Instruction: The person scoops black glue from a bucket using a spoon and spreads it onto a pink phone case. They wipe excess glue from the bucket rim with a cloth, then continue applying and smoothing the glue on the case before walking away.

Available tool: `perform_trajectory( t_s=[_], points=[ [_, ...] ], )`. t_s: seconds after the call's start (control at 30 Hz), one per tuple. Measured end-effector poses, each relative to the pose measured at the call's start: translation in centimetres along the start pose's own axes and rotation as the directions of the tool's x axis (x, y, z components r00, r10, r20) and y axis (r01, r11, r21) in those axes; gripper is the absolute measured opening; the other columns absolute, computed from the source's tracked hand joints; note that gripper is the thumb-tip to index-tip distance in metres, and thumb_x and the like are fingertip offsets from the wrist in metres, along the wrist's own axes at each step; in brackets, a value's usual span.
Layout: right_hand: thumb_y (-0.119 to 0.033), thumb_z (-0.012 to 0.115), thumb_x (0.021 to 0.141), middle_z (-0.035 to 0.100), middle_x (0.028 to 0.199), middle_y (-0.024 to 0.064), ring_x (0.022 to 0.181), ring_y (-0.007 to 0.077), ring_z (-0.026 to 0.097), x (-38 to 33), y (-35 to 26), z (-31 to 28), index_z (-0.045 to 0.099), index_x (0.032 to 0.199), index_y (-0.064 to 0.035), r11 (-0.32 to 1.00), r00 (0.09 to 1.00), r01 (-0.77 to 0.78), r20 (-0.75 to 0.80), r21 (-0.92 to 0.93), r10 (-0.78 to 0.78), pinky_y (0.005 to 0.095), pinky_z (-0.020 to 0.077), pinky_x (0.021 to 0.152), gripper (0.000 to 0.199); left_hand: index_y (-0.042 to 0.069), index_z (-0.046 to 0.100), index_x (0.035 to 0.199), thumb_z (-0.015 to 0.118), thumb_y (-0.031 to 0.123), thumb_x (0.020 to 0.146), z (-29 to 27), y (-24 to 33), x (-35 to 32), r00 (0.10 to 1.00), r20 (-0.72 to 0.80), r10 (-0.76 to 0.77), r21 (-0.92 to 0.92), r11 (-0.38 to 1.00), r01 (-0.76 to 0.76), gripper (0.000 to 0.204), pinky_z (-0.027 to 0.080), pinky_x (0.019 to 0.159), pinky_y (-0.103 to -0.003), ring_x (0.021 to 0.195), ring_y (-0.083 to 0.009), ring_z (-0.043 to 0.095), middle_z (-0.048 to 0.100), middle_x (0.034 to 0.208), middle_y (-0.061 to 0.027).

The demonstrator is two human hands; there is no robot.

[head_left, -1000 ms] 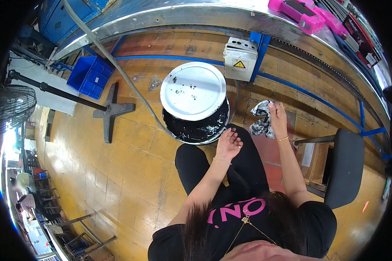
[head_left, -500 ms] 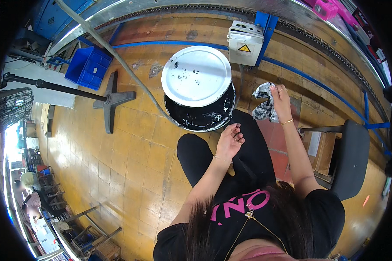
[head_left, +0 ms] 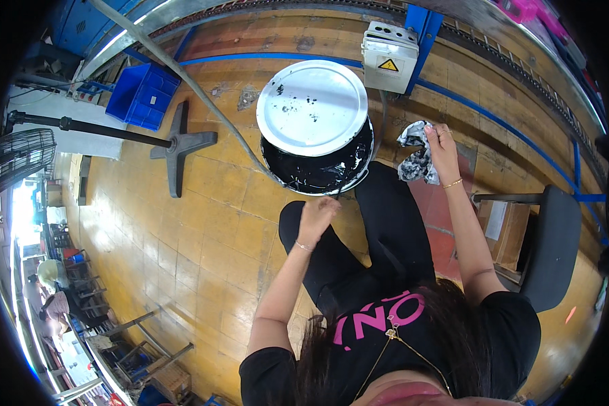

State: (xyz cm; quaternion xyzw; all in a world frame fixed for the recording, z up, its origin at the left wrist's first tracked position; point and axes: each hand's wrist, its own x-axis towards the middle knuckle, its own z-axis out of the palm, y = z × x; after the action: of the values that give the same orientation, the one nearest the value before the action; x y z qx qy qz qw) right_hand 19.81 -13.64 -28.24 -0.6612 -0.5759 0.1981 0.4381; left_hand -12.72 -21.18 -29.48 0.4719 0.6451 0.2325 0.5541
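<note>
Head camera: black-clad legs (head_left: pixel 399 216), knees parted, are nearest. Above the left knee, the left hand (head_left: pixel 318 220) is just beside the near rim of the bucket (head_left: pixel 357 181), its fingers bent and drawn together; whether they pinch anything, I cannot tell. Farther right, the right hand (head_left: pixel 444 155) grasps a rag (head_left: pixel 419 168), white with black stains, well apart from the bucket. A carton (head_left: pixel 511 233) and a chair (head_left: pixel 555 250) stand right of that arm. Glossy black coats the bucket's inside; a white lid (head_left: pixel 311 111) with dark specks covers its far part. Beyond, a pale box (head_left: pixel 389 59) sits against a blue post (head_left: pixel 426 40), and leftward are a stand (head_left: pixel 179 143) and a blue bin (head_left: pixel 142 98)
</note>
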Motion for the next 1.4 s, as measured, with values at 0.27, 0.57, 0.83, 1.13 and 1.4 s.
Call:
perform_trajectory(
  t_s=[0.27,0.57,0.83,1.13,1.4],
  points=[
    [-0.038,0.052,0.096,0.052,0.088,0.0174,0.083,0.0317,0.052,-0.5,-0.3,-0.6,0.057,0.092,0.0045,0.999,0.999,-0.035,0.012,0.004,0.035,0.0352,0.0425,0.078,0.043,0.007,0.07,0.08,0.065,0.016,0.08,-3.2,3.1,1.9,0.742,-0.108,0.661,0.785,0.515,-0.345,0.01,0.05,0.068,-0.04,0.079,-0.0287,0.059,0.056,0.083,-0.0089],
    [-0.038,0.052,0.095,0.052,0.088,0.0179,0.082,0.0332,0.051,-0.8,-0.3,-1.5,0.058,0.091,0.0048,1.0,0.998,-0.012,-0.06,0.015,0.012,0.0363,0.0421,0.077,0.043,0.009,0.069,0.083,0.069,0.017,0.078,0.4,3.9,5.8,0.518,-0.045,0.854,0.834,0.318,-0.45,0.01,0.039,0.071,-0.039,0.081,-0.0233,0.053,0.053,0.085,-0.0041],
    [-0.036,0.051,0.096,0.053,0.089,0.0189,0.086,0.0346,0.052,-0.8,0.4,-2.2,0.058,0.091,0.0056,1.0,0.998,-0.009,-0.055,-0.02,0.008,0.0376,0.0418,0.079,0.043,0.01,0.068,0.079,0.068,0.022,0.078,2.9,3.4,7.9,0.555,0.009,0.832,0.847,0.288,-0.446,0.011,0.037,0.075,-0.04,0.087,-0.024,0.05,0.051,0.087,-0.004],
    [-0.035,0.051,0.096,0.054,0.09,0.0161,0.084,0.031,0.053,-0.3,-0.3,-2.9,0.057,0.091,0.0055,1.0,0.998,0.017,-0.059,0.02,-0.016,0.035,0.0426,0.079,0.041,0.009,0.066,0.076,0.067,0.019,0.078,-1.3,11.2,2.4,0.489,0.042,0.872,0.864,0.214,-0.455,0.01,0.037,0.076,-0.04,0.087,-0.0241,0.049,0.05,0.089,-0.0035],
    [-0.034,0.052,0.096,0.055,0.09,0.016,0.084,0.0308,0.053,0.2,-0.6,-2.9,0.058,0.091,0.005,0.999,0.997,0.038,-0.064,-0.016,-0.039,0.0353,0.0428,0.079,0.04,0.01,0.063,0.072,0.067,0.015,0.078,-4.2,8.7,-0.5,0.496,0.017,0.868,0.885,0.217,-0.411,0.008,0.031,0.076,-0.039,0.085,-0.0229,0.048,0.051,0.086,-0.0024]
  ],
)
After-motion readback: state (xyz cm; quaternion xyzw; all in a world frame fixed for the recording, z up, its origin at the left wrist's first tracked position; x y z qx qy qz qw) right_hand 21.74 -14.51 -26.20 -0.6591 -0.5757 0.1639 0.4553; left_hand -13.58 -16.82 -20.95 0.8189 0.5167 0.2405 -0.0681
